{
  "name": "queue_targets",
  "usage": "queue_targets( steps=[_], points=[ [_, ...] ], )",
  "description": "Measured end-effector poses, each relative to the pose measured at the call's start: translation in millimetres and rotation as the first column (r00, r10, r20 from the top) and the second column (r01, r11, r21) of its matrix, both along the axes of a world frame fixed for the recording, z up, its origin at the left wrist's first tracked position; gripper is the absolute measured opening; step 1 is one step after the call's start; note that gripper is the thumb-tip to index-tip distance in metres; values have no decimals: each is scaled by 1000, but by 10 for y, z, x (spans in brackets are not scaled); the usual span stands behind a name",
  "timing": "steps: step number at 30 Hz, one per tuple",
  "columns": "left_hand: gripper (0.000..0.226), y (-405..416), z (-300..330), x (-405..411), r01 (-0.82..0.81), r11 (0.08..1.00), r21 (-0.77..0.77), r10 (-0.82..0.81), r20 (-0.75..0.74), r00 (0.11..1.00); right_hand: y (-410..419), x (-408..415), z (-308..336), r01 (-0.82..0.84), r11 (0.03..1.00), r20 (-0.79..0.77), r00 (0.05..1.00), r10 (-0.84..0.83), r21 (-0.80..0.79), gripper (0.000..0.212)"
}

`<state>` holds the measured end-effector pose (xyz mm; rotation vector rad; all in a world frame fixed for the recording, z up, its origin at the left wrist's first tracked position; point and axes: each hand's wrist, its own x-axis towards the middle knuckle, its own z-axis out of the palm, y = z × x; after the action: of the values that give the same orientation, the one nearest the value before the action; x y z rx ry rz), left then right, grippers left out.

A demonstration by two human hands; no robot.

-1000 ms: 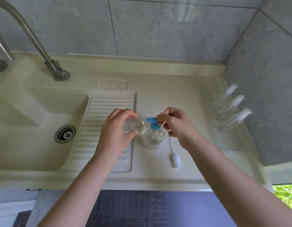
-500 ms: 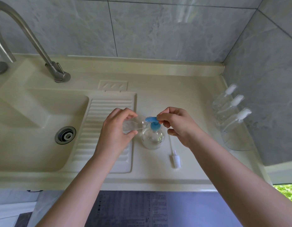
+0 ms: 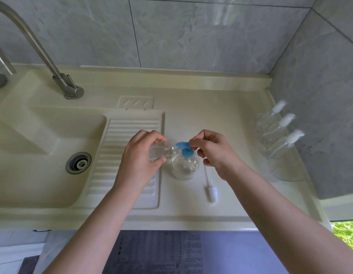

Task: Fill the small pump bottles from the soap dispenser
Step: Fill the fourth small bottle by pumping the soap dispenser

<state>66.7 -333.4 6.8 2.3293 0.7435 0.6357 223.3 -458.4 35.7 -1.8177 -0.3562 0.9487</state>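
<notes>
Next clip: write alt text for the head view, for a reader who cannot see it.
On a cream counter, the left hand holds a small clear bottle sideways at the blue pump of a soap dispenser, which the right hand pinches. Three capped bottles wait at right.

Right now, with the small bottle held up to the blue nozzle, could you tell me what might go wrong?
1. The small bottle lies tilted in the left hand; soap could miss its narrow mouth at the blue pump head and drip onto the counter.
2. The right hand pinches the pump head from the side; the soap dispenser might tip.
</notes>
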Motion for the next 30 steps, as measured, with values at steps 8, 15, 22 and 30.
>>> queue_targets(
  steps=[8,15,22,30],
  points=[
    [50,-2,-1,-16,-2,1000,7,2,23,1000,7,39,70,-16,1000,-26,1000,15,-6,14],
    [49,-10,-12,-19,4,1000,-7,-4,8,1000,14,8,56,-16,1000,-5,1000,16,-15,16],
    [49,-2,-16,-8,8,1000,-1,-8,0,1000,1,-20,36,-13,1000,7,1000,13,-11,16],
    [49,-8,7,-12,6,1000,5,-6,9,1000,-11,-21,41,-3,1000,13,1000,3,9,15]
  ],
)
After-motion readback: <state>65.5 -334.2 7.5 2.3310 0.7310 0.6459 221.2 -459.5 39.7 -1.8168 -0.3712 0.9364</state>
